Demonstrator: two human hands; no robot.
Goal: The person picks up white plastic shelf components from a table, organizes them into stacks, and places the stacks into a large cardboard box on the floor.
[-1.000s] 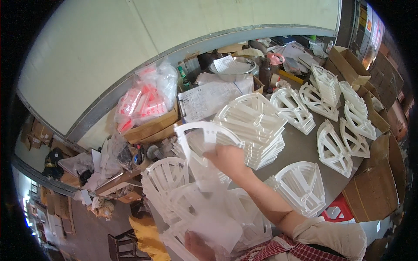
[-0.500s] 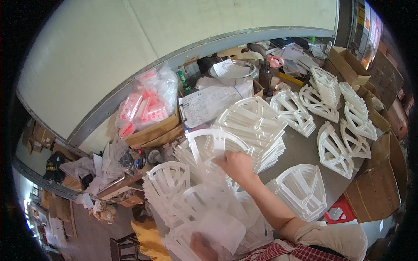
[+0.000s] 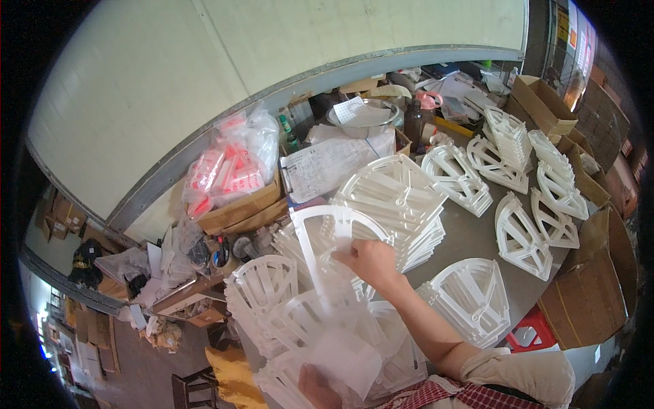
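My right hand [image 3: 371,264] pinches a white fan-shaped plastic frame [image 3: 325,215] by one of its spokes, with the curved edge up. The frame's narrow lower end is inside or behind a cloudy see-through plastic bag [image 3: 346,361]; the haze hides which. Low in the picture my left hand [image 3: 317,388] grips that bag, its fingers partly hidden by the film. Stacks of similar white frames lie under and around both hands, among them a stack at the left [image 3: 262,276] and a large stack behind [image 3: 392,187].
More white frame stacks [image 3: 470,300] sit on the grey table [image 3: 470,242]. Cardboard boxes [image 3: 579,300] line the right edge, with a red stool [image 3: 531,330] below. A carton of plastic bags [image 3: 228,167], a clipboard [image 3: 320,167] and a metal bowl [image 3: 364,116] stand along the back.
My right hand and the frame have shifted slightly down. More of the frame's spoke shows above the bag's haze, and the bag has moved a little. My left hand keeps its grip.
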